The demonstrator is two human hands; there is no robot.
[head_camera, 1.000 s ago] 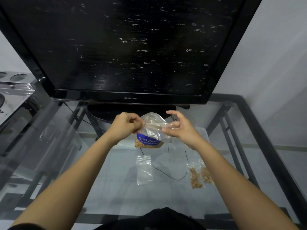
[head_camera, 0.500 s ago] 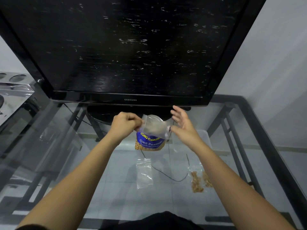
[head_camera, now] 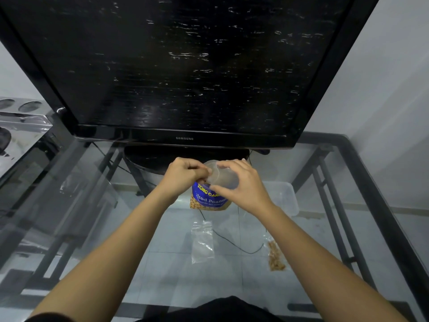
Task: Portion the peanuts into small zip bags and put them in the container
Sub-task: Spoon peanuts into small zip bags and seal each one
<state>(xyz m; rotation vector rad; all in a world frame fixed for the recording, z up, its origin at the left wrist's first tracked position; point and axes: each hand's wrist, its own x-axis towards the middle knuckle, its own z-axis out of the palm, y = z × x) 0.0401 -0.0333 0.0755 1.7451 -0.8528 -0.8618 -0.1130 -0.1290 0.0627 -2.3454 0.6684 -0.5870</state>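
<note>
A blue peanut packet [head_camera: 209,200] with a clear upper part stands on the glass table below the television. My left hand [head_camera: 183,176] pinches the clear top of the packet from the left. My right hand [head_camera: 241,184] grips the same clear top from the right, thumb in front. An empty small zip bag [head_camera: 202,241] lies flat nearer to me. A small zip bag filled with peanuts [head_camera: 275,256] lies to the right, partly hidden by my right forearm. A clear plastic container [head_camera: 284,197] sits right of my right hand.
A large black television [head_camera: 183,66] on its stand fills the back of the glass table [head_camera: 92,228]. A thin black cable [head_camera: 232,242] runs under the glass. A metal appliance [head_camera: 18,126] stands at the far left. A wall is on the right.
My right hand let go with its fingers spread, then came back and closed on the clear top of the packet. My left hand kept its pinch throughout.
</note>
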